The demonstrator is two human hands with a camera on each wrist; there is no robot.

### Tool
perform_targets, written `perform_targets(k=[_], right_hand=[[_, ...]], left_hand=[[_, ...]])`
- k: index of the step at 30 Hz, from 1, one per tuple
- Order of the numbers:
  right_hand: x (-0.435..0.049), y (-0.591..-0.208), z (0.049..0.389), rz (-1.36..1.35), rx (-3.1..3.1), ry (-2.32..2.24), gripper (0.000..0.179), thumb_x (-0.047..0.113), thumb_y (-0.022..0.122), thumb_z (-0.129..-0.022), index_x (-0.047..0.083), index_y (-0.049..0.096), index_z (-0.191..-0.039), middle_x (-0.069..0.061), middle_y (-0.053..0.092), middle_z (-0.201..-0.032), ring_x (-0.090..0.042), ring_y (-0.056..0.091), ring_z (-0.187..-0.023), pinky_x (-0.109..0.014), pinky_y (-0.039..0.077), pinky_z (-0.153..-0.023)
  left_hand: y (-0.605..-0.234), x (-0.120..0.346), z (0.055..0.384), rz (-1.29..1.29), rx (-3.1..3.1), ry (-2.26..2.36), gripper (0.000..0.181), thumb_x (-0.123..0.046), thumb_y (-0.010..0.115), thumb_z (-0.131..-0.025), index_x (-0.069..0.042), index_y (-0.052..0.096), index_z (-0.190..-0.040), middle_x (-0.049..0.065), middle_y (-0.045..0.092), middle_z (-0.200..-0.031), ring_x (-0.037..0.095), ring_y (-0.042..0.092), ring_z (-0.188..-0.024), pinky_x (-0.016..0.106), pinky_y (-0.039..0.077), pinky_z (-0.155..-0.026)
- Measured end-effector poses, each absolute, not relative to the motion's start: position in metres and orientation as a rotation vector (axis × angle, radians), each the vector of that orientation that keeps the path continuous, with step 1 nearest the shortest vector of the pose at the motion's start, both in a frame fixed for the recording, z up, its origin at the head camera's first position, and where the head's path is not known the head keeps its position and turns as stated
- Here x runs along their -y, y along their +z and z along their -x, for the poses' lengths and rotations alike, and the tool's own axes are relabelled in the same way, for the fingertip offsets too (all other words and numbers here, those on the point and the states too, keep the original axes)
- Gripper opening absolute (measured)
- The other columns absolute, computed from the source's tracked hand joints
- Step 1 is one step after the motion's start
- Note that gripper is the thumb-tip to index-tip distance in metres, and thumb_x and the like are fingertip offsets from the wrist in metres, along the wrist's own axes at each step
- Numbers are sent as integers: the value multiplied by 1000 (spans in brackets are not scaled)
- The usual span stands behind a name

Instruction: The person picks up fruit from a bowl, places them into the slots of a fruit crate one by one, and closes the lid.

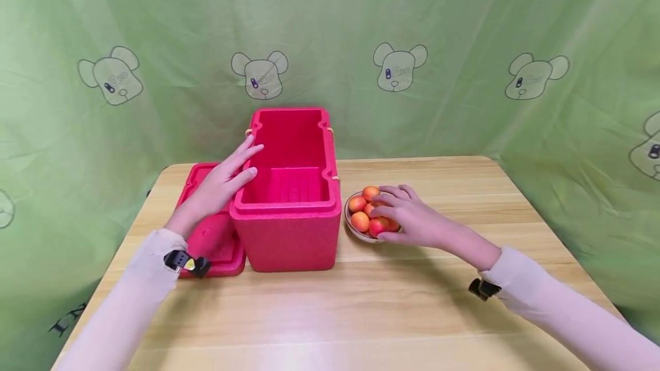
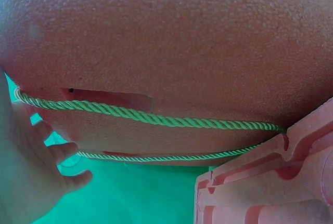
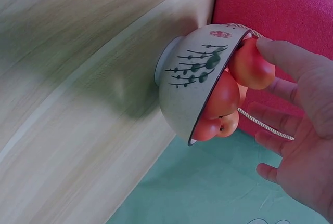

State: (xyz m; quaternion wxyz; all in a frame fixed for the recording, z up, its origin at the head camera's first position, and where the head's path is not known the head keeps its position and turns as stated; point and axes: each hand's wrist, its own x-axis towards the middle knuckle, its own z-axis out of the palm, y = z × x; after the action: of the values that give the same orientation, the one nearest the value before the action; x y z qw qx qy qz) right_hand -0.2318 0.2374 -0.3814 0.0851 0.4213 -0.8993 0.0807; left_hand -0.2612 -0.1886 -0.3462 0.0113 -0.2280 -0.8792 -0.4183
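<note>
A bright red foam box [image 1: 289,242] stands lidless, its ridged floor visible. My left hand [image 1: 219,185] rests at its left rim with fingers extended; in the left wrist view those fingers [image 2: 65,151] lie beside the box's outer wall [image 2: 171,42]. Right of the box, a bowl [image 3: 179,99] with dark painted plant sprigs holds several round red-orange fruits. My right hand [image 1: 415,222] reaches over it from the right. Its thumb and index finger lie on either side of a red-orange fruit [image 3: 251,64] at the bowl's rim, the other fingers spread loosely.
The red lid [image 1: 227,268] lies on the wooden table [image 1: 402,308] against the box's left side, partly under my left forearm. A twisted cord [image 2: 156,117] runs along the box wall. Green cloth [image 1: 330,16] with printed bear heads hangs behind the table.
</note>
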Motion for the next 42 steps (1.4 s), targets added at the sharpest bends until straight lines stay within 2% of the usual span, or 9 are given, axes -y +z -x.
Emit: perform_targets(k=[15, 19, 27, 32, 42], right_hand=[[-237, -380, 236, -1248, 2654, 194, 53, 30, 88, -79, 5, 70, -122, -13, 70, -123, -42, 53, -129, -61, 40, -104], [-239, -379, 234, -1235, 2669, 186, 51, 28, 89, -77, 4, 70, -118, -13, 71, -121, -43, 53, -130, -62, 38, -106], [-239, -381, 232, -1246, 2653, 194, 46, 25, 89, -76, 4, 69, -112, -8, 71, -113, -38, 56, -125, -59, 40, -105], [-238, -379, 233, -1262, 2602, 234, 43, 22, 90, -75, 5, 69, -108, -7, 71, -110, -37, 57, -123, -57, 40, -103], [-240, -373, 234, -1249, 2569, 230, 48, 24, 90, -75, 2, 70, -113, -13, 72, -117, -41, 56, -127, -58, 41, -103]], left_hand=[[-343, 191, 264, 701, 2750, -1251, 61, -37, 51, -104, -32, 29, -162, -7, 9, -173, 25, 13, -160, 68, 30, -118], [-343, 189, 265, 712, 2760, -1204, 62, -39, 50, -104, -32, 28, -162, -6, 10, -173, 25, 12, -160, 67, 29, -119], [-343, 186, 260, 714, 2801, -965, 65, -40, 46, -105, -31, 20, -164, -3, 11, -173, 32, 9, -161, 69, 10, -124], [-343, 186, 259, 697, 2808, -940, 66, -41, 45, -105, -33, 18, -164, -4, 10, -173, 31, 9, -161, 67, 10, -124], [-346, 186, 260, 691, 2821, -938, 64, -42, 43, -106, -33, 18, -164, -6, 8, -173, 30, 8, -161, 66, 9, -125]])
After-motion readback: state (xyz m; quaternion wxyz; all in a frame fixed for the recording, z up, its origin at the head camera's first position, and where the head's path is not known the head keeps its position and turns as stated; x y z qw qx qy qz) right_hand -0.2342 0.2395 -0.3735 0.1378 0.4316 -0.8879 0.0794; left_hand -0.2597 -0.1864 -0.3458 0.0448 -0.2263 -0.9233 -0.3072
